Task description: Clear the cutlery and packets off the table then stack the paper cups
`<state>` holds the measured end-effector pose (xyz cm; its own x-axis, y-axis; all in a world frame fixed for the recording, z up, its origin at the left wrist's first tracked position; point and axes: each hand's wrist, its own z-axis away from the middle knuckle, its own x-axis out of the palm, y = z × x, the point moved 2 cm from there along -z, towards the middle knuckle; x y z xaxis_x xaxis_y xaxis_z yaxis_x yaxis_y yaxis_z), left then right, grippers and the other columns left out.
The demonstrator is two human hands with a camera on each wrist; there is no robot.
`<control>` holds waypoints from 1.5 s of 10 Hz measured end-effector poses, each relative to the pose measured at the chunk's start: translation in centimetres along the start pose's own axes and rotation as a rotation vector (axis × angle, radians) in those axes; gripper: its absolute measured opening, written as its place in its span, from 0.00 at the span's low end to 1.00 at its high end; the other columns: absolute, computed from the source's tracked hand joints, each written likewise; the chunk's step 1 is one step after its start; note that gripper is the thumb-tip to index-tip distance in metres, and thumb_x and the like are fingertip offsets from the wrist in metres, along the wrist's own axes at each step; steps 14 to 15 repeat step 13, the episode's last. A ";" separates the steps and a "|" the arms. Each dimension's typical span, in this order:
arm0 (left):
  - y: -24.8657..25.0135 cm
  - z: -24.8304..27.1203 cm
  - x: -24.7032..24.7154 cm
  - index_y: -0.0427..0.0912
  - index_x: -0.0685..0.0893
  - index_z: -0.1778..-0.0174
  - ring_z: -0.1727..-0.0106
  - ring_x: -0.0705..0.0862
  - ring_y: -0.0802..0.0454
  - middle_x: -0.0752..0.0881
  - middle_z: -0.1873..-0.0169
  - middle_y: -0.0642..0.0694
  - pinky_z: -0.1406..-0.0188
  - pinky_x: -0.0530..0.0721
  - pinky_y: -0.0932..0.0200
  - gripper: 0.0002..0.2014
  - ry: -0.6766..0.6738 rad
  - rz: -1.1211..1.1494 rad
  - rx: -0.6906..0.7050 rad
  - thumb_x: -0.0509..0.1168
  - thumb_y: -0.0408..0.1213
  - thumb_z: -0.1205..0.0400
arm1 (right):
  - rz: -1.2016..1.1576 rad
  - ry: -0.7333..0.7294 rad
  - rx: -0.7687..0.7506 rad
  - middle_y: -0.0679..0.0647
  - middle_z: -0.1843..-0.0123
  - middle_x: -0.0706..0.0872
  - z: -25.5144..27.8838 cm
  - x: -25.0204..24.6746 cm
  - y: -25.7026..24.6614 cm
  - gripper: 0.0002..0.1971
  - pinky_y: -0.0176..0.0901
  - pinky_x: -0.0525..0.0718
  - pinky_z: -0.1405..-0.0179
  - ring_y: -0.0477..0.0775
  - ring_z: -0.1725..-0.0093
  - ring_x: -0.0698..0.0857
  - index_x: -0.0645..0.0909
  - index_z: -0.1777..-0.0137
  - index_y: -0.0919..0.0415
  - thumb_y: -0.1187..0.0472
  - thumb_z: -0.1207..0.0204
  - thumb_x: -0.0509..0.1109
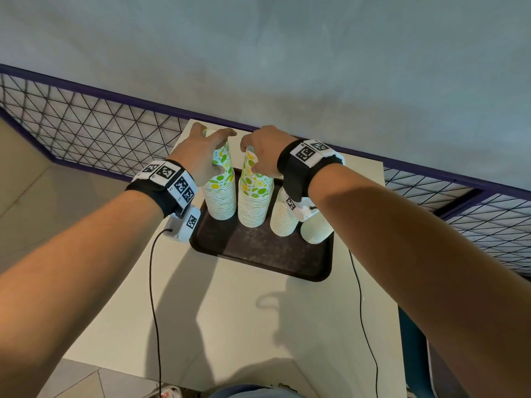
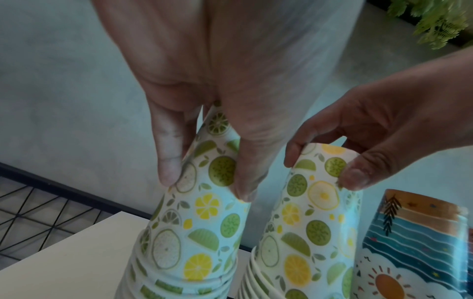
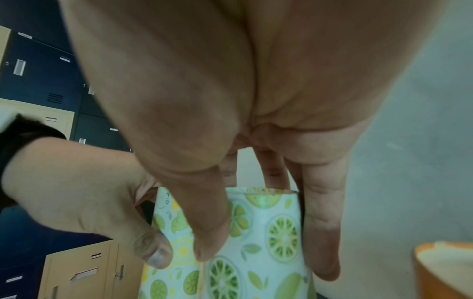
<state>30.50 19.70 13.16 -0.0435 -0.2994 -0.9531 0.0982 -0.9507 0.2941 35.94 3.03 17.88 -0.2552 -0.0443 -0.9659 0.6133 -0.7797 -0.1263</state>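
Dark brown rectangular plastic tray (image 1: 258, 254), flat on the table, toward its far right part. Cream rectangular table (image 1: 230, 326), smooth top. Purple-framed black wire-mesh railing (image 1: 86, 124), running along the table's far edge and off to either side. Grey concrete floor (image 1: 287, 53), beyond the railing. Dark blue and beige metal lockers (image 3: 38, 81), several doors with label slots. Green leafy plant (image 2: 435, 22), upper right corner of the left wrist view.
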 end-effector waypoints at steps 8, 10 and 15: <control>-0.8 0.0 0.2 0.66 0.62 0.11 0.39 0.86 0.31 0.69 0.26 0.36 0.49 0.87 0.49 0.45 -0.001 0.042 0.042 0.78 0.36 0.19 | -0.001 -0.023 0.013 0.59 0.32 0.75 -0.3 1.2 0.6 0.31 0.45 0.77 0.56 0.59 0.46 0.81 0.71 0.19 0.47 0.56 0.20 0.76; -0.5 1.1 -0.4 0.69 0.54 0.08 0.14 0.72 0.31 0.62 0.13 0.33 0.26 0.83 0.41 0.55 -0.031 0.106 0.019 0.83 0.40 0.24 | -0.061 -0.023 0.012 0.61 0.27 0.71 1.0 0.2 0.7 0.45 0.47 0.81 0.50 0.62 0.41 0.83 0.57 0.12 0.43 0.46 0.24 0.78; -0.7 6.4 -3.3 0.65 0.63 0.10 0.18 0.69 0.34 0.68 0.19 0.34 0.21 0.75 0.35 0.52 0.290 0.189 0.046 0.85 0.44 0.27 | -0.263 0.487 0.096 0.56 0.26 0.74 12.8 -1.9 4.4 0.28 0.54 0.75 0.27 0.63 0.29 0.76 0.74 0.22 0.48 0.48 0.22 0.72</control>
